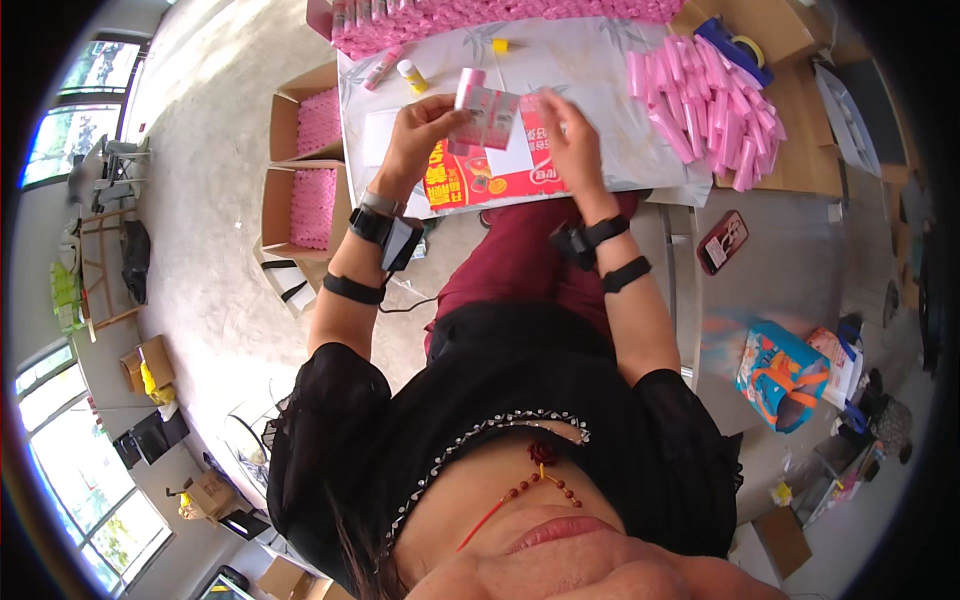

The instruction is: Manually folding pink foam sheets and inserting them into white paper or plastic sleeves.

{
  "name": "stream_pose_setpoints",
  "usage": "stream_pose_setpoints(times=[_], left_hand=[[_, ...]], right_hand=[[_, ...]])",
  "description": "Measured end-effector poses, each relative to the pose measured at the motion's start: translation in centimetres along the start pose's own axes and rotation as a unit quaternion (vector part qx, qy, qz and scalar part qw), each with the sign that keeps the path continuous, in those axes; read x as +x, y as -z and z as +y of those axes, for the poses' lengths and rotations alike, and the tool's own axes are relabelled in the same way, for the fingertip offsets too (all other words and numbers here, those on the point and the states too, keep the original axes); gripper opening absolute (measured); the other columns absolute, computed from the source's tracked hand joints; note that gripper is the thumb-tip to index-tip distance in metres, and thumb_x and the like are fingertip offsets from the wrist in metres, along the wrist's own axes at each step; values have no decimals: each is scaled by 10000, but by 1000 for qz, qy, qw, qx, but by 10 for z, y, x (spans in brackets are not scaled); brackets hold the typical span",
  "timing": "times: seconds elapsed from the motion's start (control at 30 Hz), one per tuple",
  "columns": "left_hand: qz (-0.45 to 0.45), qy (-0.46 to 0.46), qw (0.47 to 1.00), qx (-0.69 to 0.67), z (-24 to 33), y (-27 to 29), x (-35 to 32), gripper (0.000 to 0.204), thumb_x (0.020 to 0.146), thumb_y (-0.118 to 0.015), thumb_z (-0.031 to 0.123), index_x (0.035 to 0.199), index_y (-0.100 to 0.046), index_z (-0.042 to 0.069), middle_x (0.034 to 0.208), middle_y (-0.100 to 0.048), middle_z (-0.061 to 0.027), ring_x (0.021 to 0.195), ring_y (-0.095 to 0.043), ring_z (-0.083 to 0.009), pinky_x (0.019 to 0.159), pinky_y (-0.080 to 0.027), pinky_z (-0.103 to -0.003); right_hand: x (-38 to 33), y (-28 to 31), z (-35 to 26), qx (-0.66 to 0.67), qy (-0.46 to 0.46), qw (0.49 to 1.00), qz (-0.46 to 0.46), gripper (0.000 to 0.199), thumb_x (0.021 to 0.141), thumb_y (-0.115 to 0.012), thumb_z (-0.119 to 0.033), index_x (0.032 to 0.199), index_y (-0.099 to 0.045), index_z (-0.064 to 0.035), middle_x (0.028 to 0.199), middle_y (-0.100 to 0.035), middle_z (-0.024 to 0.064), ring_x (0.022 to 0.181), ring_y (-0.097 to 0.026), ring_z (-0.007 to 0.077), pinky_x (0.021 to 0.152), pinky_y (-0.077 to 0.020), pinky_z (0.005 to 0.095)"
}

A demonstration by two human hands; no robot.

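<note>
My left hand (418,135) pinches a pink roll with a clear, printed plastic label (492,118) spread out from it to the right. Just right of the label, my right hand (574,145) hovers with loosely bent fingers, slightly blurred; nothing shows in its grasp. Below both hands lies a red and yellow printed sheet (455,188) at the table's near edge, with a white paper (512,160) on it. A yellow-and-white glue stick (411,76) stands beyond my left hand, its yellow cap (501,46) farther off. Another pink roll (382,68) lies beside the glue stick.
Many pink rolls (708,105) are heaped at the right, beside a blue tape dispenser (735,52). Packed pink rolls (500,18) line the table's far side. Open cartons (268,205) of pink goods stand left of the table. A phone (722,243) rests on the right-hand surface.
</note>
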State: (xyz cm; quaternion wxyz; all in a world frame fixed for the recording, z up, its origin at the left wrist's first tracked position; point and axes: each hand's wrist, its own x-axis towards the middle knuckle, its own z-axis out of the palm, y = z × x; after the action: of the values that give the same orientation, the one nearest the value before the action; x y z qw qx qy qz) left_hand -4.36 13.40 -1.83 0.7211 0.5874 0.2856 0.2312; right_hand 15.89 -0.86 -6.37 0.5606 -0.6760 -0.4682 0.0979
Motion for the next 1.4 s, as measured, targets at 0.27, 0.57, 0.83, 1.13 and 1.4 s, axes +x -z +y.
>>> stream_pose_setpoints(times=[0.27, 0.57, 0.83, 1.13, 1.4], left_hand=[[-145, 88, 981, -92, 4, -61, -33, 291, 948, -717, 75, 1210, -679, -47, 1057, -740, -72, 931, -698, -117, 846, -555, -258], [-140, 71, 987, -37, 4, -81, -33, 315, 925, -749, 60, 1202, -674, -72, 1054, -740, -83, 947, -696, -122, 846, -557, -256], [-135, 77, 988, -17, 1, -79, -32, 327, 916, -772, 80, 1192, -681, -68, 1045, -745, -82, 934, -696, -118, 833, -551, -249], [-138, 74, 988, -8, 0, -79, -29, 305, 916, -773, 77, 1175, -691, -62, 1028, -745, -74, 919, -694, -114, 826, -551, -250], [-70, 23, 996, 39, 2, -71, -18, 285, 924, -756, 92, 1163, -697, -52, 981, -749, -71, 874, -691, -95, 695, -521, -229]], right_hand=[[51, 70, -48, 196, -114, 914, -337, 358, 1058, -604, -276, 1346, -660, -72, 1092, -754, 51, 866, -644, 79, 731, -514, 248], [31, 75, -47, 122, -50, 952, -278, 233, 1024, -650, -205, 1077, -764, -9, 917, -730, 46, 778, -634, 83, 716, -501, 236], [29, 77, -58, 61, -42, 962, -263, 203, 999, -663, -181, 1029, -781, -19, 918, -717, 64, 765, -641, 105, 694, -502, 255], [29, 74, -54, 51, -42, 963, -260, 198, 989, -662, -170, 1020, -782, -16, 902, -724, 74, 745, -652, 116, 688, -509, 270], [30, 73, -70, -60, 99, 989, -88, 202, 977, -680, -158, 1125, -728, -30, 913, -706, 107, 734, -665, 186, 687, -513, 300]])
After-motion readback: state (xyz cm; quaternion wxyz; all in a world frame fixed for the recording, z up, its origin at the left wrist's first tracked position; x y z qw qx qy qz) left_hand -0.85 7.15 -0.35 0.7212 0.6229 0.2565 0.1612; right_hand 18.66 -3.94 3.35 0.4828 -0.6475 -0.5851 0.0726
